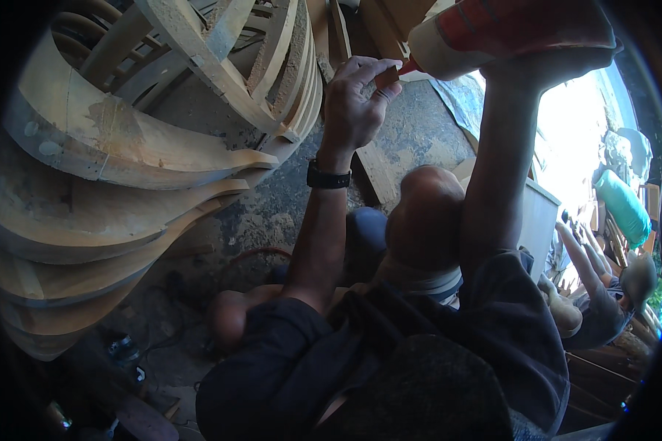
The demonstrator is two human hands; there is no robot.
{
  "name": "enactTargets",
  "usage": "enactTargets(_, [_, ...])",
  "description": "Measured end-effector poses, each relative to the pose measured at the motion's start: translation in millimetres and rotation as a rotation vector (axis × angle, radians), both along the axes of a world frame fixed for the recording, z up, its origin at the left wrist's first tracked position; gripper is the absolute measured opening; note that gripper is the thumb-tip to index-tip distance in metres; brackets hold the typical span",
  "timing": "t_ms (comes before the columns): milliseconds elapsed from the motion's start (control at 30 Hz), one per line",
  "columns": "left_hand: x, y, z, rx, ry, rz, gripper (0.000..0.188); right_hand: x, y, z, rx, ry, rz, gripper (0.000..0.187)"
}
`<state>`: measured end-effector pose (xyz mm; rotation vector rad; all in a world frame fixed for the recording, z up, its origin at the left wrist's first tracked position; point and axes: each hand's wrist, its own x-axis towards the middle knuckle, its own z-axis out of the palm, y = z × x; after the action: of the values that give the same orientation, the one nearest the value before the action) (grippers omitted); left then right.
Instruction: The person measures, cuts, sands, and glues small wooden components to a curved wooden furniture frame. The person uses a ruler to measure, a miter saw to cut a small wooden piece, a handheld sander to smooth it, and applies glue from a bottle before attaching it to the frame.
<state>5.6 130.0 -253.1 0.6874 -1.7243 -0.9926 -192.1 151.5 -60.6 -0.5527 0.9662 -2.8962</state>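
My left hand (354,103), with a black strap on its wrist, is closed around a small brown piece of wood (388,77), pinched between thumb and fingers. My right hand (544,67) is raised at the upper right and grips a large red and whitish squeeze bottle (456,40) tilted on its side. The bottle's red nozzle (410,67) points left and meets the small piece, or sits right beside it; I cannot tell whether anything flows out. Shadow hides most of my right fingers.
Stacked curved wooden parts (88,147) fill the left, with slatted curved frames (272,66) behind them. A wooden strip (375,173) lies on the stained floor (265,213). At the right another person (603,301) sits near a green sack (624,209).
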Motion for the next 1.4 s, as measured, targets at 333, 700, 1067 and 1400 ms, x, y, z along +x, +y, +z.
enactTargets(333, [0,2,14,0.092,0.069,-0.030,0.029,-31,-14,-56,0.473,0.713,-0.577,0.021])
enactTargets(700, [3,2,12,0.044,0.099,-0.022,0.034,-38,-12,-59,0.001,0.070,0.520,0.074])
enactTargets(1067, [2,3,15,0.057,0.132,-0.022,0.036,-118,-19,-92,0.111,0.097,0.758,0.104])
enactTargets(1400, [-1,5,15,0.053,0.099,-0.007,0.037,-121,-19,-91,0.125,0.136,0.727,0.101])
